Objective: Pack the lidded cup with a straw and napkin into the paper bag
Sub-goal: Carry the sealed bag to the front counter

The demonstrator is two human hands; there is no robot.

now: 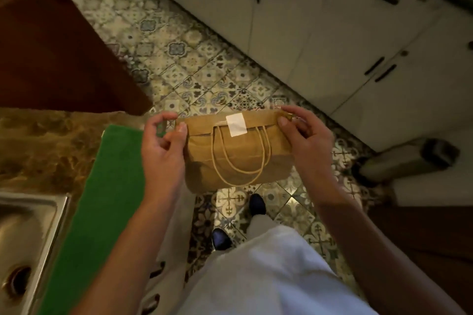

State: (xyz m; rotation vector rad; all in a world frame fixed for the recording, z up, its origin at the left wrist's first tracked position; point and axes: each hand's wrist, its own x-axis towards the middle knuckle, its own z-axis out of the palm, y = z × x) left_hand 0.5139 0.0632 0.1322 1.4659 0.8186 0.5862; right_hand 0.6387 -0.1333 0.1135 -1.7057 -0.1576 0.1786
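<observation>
Head-camera footage looks down on a person holding a brown paper bag [238, 151] out in front of the body, above a patterned tile floor [199, 64]. The bag's top is folded over toward the person and a white sticker [236, 125] lies across the fold edge, near its middle. Two looped cord handles [240, 158] hang down the near face of the bag, below the fold. The left hand [163, 146] pinches the left end of the folded top, thumb pressed on the near side and the index finger curled over the back; the other fingers are loosely bent and do not seem to touch the paper. The right hand [304, 135] grips the right end of the fold the same way, thumb on the near face, fingers wrapped behind the corner. Neither hand reaches under the bag, so it hangs from the two pinched ends. The cup, straw and napkin cannot be seen; whether they are inside the closed bag cannot be told from this view. To the left lie a green mat [107, 186] on a mottled counter [38, 146] and the corner of a steel sink [28, 238]. White cabinet doors [320, 33] with dark handles run along the far side of the floor, and the person's dark shoes [257, 203] show below the bag.
</observation>
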